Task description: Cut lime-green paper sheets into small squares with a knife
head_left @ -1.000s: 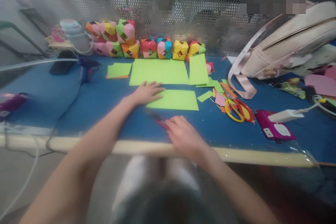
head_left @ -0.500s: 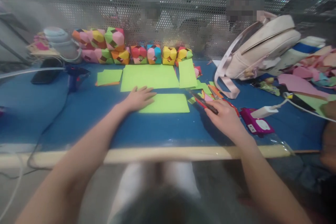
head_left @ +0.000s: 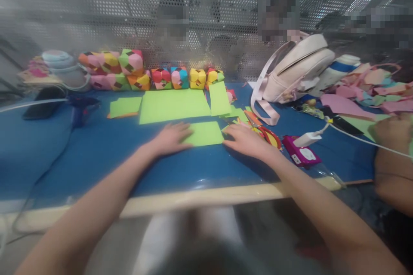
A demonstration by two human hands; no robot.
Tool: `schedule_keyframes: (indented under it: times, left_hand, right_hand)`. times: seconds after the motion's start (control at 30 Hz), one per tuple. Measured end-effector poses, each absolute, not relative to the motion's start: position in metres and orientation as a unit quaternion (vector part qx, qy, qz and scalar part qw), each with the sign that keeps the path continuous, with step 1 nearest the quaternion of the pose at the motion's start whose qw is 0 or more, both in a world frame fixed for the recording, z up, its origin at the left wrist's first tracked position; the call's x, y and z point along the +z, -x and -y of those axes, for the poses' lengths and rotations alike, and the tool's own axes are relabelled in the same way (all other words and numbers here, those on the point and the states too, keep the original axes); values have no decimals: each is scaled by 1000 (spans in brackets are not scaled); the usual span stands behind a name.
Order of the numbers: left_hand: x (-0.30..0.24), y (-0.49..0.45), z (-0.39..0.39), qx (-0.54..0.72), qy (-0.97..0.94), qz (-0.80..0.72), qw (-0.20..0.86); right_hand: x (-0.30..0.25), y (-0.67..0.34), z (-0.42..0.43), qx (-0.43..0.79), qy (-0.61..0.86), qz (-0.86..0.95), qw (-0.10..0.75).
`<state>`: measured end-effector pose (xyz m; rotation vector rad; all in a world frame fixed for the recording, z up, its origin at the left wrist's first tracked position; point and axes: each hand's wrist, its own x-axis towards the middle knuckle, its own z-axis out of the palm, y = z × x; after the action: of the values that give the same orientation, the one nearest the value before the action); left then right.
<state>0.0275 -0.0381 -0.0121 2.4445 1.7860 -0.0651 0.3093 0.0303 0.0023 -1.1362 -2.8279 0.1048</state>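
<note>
Two Hands Bracket a Green Sheet on a Crowded Desk

A person's left hand (head_left: 171, 139) lies flat, fingers spread, over the left end of a light-green sheet (head_left: 208, 133) near the middle of a blue-topped desk (head_left: 200, 172). The sheet's long axis runs left to right, roughly in line with the desk's front edge. The right hand (head_left: 242, 139) reaches in from the other side, fingers extended and thumb apart, just beside the sheet's right end; whether its thumb touches the paper cannot be told.

Markings on a purple box (head_left: 298, 152), with a white plug (head_left: 308, 139) on it, are too small to read.

Behind the sheet lies a larger green sheet (head_left: 174, 105), also long from side to side, while a narrower green piece (head_left: 220, 99) at its right points away from the person. Red-and-yellow scissors (head_left: 272, 135) and paper scraps (head_left: 238, 113) crowd the space beside and beyond the right hand. Multicoloured paper cubes (head_left: 134, 68) line the rear, a glue gun (head_left: 79, 109) sits at left, and a pale bag (head_left: 297, 68) leans at right, where another person's arm (head_left: 392, 154) rests.
</note>
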Motion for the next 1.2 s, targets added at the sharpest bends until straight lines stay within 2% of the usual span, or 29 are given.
schedule_keyframes:
  times: [0.1,0.3,0.5,0.63,0.9,1.1,1.2]
  left_hand:
    - [-11,-27,40,-25,-809,-586,38]
    - [-3,-25,43,-45,-800,-597,40]
    - [-1,-28,47,-30,-791,-606,76]
    - [0,-35,49,-28,-815,-576,62]
    - [0,-48,51,-24,-866,-499,2]
    - [3,-55,59,-42,-887,-459,-7]
    - [12,-58,66,-52,-873,-485,-19]
  right_hand:
    - [-1,-287,-33,17,361,932,7]
    - [-8,-264,-40,12,324,946,18]
    - [-29,-276,-48,43,250,963,91]
    - [-50,-289,-63,39,209,962,168]
    - [-65,-310,-83,-29,58,981,182]
    - [-60,-302,-71,-27,55,969,238]
    - [-50,-292,-52,8,107,957,268]
